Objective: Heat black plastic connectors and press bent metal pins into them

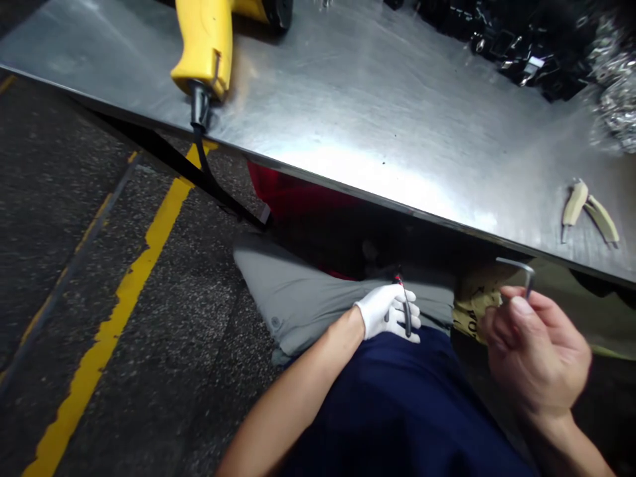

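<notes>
My left hand [392, 313], in a white glove, is low over my lap with its palm up and fingers partly spread. Across it lies a pair of small pliers [408, 318] with dark handles and a bit of red near the top; the thumb side holds them. My bare right hand [539, 351] is raised at the right, just below the bench edge. Between its thumb and forefinger it pinches an L-shaped metal hex key [529, 270], whose long bend points left.
The metal bench [348, 99] bears a yellow heat gun [203, 46] with its cord hanging over the edge. Cream-handled tools [576, 202] lie at the right. Black parts [527, 53] and clear plastic wrapping [619, 99] are piled at the back right. Something red [293, 192] is under the bench.
</notes>
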Demonstrator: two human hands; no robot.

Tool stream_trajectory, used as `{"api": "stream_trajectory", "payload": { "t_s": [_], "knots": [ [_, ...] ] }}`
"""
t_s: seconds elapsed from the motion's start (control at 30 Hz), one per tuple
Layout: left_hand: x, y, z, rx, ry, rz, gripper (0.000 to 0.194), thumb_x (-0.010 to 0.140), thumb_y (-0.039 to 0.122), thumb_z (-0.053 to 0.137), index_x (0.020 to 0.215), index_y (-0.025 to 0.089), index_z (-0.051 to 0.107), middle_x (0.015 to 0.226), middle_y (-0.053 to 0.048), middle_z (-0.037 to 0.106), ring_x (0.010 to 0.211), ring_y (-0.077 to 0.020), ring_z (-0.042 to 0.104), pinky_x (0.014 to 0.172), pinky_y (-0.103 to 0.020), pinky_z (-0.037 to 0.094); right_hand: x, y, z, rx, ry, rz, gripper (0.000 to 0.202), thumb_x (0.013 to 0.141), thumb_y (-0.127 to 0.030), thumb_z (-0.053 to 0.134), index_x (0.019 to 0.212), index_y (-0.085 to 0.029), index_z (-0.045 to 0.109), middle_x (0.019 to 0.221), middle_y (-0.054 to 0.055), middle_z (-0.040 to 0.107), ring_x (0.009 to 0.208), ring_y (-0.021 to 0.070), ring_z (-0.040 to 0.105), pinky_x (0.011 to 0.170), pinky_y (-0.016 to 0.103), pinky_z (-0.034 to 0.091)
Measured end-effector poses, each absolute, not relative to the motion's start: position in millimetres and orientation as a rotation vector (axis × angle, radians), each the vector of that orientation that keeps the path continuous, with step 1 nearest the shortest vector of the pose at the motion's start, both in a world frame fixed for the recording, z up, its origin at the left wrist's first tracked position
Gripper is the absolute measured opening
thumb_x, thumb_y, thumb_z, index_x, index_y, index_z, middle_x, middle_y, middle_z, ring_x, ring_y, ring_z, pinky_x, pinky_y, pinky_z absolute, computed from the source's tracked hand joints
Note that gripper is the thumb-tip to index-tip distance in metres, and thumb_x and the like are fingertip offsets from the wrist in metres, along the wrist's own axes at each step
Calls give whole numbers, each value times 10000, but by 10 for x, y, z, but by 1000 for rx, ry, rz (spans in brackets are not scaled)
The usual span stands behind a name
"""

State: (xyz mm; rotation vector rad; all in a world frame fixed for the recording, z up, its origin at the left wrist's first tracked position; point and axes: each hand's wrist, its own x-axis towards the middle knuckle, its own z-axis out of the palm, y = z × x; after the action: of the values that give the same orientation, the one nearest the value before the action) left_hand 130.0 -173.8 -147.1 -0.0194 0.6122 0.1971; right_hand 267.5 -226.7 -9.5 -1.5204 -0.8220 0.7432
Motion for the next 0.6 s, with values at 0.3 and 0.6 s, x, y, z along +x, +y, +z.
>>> {"api": "stream_trajectory", "payload": {
  "t_s": [0.3,0.6],
  "knots": [
    [1331,-1683,-1499,-103,629,247,178,761,147,524,936,162,552,793,-56,612,750,-233,677,755,-567,604,2728,-2171,-227,-1560,-777,911,177,929,-229,713,1076,-131,730,597,-38,456,502,69,382,445,216,291],
    [1330,-1723,-1500,-127,688,330,226,758,144,511,979,151,556,832,-69,631,746,-234,682,752,-553,604,2908,-2245,-282,-1621,-717,987,226,910,-280,749,1095,-152,732,631,-28,496,533,70,416,457,191,336]
  ]
}}
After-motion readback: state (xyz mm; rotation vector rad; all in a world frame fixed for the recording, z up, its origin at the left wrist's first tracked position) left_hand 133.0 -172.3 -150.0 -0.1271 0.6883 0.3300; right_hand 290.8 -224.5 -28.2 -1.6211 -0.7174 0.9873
